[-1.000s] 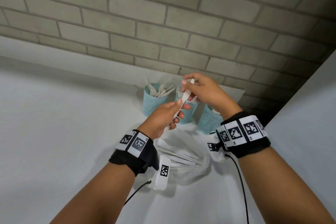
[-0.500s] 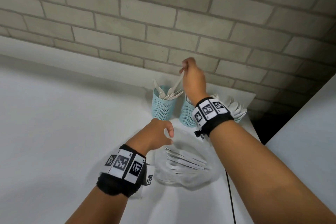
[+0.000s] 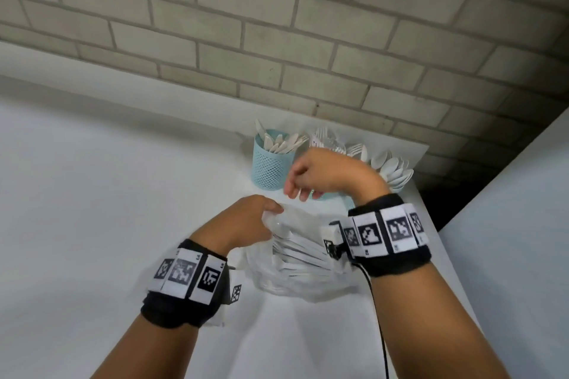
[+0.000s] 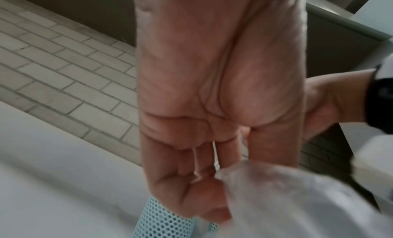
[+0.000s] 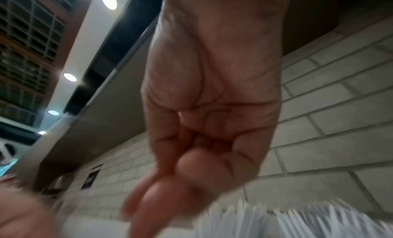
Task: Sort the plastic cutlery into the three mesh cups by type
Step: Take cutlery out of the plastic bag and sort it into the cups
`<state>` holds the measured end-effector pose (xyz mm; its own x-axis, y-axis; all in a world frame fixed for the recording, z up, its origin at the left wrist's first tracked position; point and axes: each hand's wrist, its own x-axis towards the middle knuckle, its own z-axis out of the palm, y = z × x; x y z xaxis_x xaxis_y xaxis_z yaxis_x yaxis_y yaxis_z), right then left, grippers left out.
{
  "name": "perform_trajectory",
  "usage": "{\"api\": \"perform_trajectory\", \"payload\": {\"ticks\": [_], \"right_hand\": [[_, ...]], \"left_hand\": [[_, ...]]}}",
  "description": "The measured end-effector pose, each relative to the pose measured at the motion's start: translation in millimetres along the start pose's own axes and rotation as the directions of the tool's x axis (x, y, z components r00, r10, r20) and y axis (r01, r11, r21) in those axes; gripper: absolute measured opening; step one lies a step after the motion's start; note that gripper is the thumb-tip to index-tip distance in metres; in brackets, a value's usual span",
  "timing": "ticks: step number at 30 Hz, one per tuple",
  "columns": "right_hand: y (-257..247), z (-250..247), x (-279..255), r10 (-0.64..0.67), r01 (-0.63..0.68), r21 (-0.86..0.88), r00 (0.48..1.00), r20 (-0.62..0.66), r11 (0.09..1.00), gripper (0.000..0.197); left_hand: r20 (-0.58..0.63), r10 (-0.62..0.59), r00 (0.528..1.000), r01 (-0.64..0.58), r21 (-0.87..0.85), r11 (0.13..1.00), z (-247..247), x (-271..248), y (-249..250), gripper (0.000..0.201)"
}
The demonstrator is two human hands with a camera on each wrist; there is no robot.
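Three teal mesh cups stand at the table's far edge. The left cup [image 3: 268,167] holds white knives, forks [image 3: 325,137] rise from the middle cup behind my right hand, and spoons [image 3: 392,169] fan out of the right one. A clear plastic bag [image 3: 303,278] with several white cutlery pieces [image 3: 300,254] lies in front of them. My left hand [image 3: 273,215] pinches the bag's [image 4: 276,201] upper edge, with the left hand's [image 4: 214,188] fingers curled on the film. My right hand [image 3: 295,191] hovers just above the bag mouth, with fingers loosely bent and nothing in them. The right hand [image 5: 153,199] is blurred.
A brick wall [image 3: 277,40] runs right behind the cups. The white table [image 3: 92,224] stretches to the left. Its right edge [image 3: 431,224] drops into a dark gap beside a second white surface [image 3: 508,224]. A black cable [image 3: 377,317] trails from my right wristband.
My right hand, which held a white piece over the left cup, has come back down to the bag with nothing in it. My left hand has moved forward and taken hold of the bag's edge.
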<state>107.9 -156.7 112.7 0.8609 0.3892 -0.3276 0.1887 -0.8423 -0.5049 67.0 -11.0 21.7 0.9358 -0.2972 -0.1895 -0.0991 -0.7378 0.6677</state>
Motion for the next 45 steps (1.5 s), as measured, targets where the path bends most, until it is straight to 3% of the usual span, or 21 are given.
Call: {"api": "perform_trajectory", "payload": {"ticks": [1, 2, 5, 7, 10, 18, 34, 38, 40, 42, 45], "right_hand": [[4.1, 12.7, -4.9, 0.060, -0.050, -0.076, 0.988, 0.145, 0.996, 0.019], [9.2, 26.2, -6.4, 0.114, -0.079, -0.169, 0.971, 0.210, 0.982, 0.017], [31.6, 59.8, 1.9, 0.188, -0.111, -0.376, 0.967, 0.175, 0.920, 0.041], [44.9, 75.4, 4.3, 0.181, -0.126, -0.372, 0.977, 0.116, 0.920, 0.058], [55.4, 95.9, 4.4, 0.150, -0.127, -0.364, 0.988, 0.034, 0.923, 0.065], [59.5, 105.4, -0.1, 0.123, -0.116, -0.350, 0.992, -0.002, 0.929, 0.033], [65.3, 87.3, -12.8, 0.003, -0.047, -0.328, 0.991, -0.133, 0.943, 0.019], [60.7, 62.7, -27.4, -0.015, 0.005, -0.129, 0.997, -0.075, 0.992, 0.015], [60.2, 51.2, -33.8, -0.035, 0.039, 0.099, 0.999, -0.039, 0.994, 0.019], [60.4, 43.4, -37.5, -0.077, 0.099, 0.406, 0.994, -0.072, 0.909, 0.016], [57.8, 36.0, -33.7, -0.065, 0.180, 0.725, 0.981, -0.184, 0.664, 0.017]], "left_hand": [[-0.002, 0.016, 1.000, -0.016, 0.014, 1.000, 1.0, -0.7, 0.6, 0.056], [-0.011, 0.035, 0.999, -0.035, 0.017, 0.999, 2.3, -1.3, 1.7, 0.057], [-0.044, 0.085, 0.995, -0.086, -0.012, 0.996, 6.6, -2.9, 5.4, 0.057], [-0.049, 0.109, 0.993, -0.110, -0.030, 0.993, 8.8, -3.4, 6.4, 0.056], [-0.056, 0.129, 0.990, -0.131, -0.033, 0.991, 12.1, -3.2, 6.4, 0.057], [-0.143, 0.167, 0.976, -0.185, -0.123, 0.975, 11.6, -4.4, 5.7, 0.057], [-0.122, 0.100, 0.987, -0.118, -0.142, 0.983, 10.9, -8.2, 5.5, 0.053], [-0.106, 0.054, 0.993, -0.068, -0.134, 0.989, 8.1, -6.8, 4.1, 0.053], [-0.127, 0.043, 0.991, -0.061, -0.144, 0.988, 6.6, -7.8, 6.2, 0.051], [-0.220, 0.071, 0.973, -0.107, -0.154, 0.982, 5.1, -8.0, 11.0, 0.048], [-0.328, 0.061, 0.943, -0.201, -0.412, 0.889, 5.4, -5.2, 23.1, 0.046]]}}
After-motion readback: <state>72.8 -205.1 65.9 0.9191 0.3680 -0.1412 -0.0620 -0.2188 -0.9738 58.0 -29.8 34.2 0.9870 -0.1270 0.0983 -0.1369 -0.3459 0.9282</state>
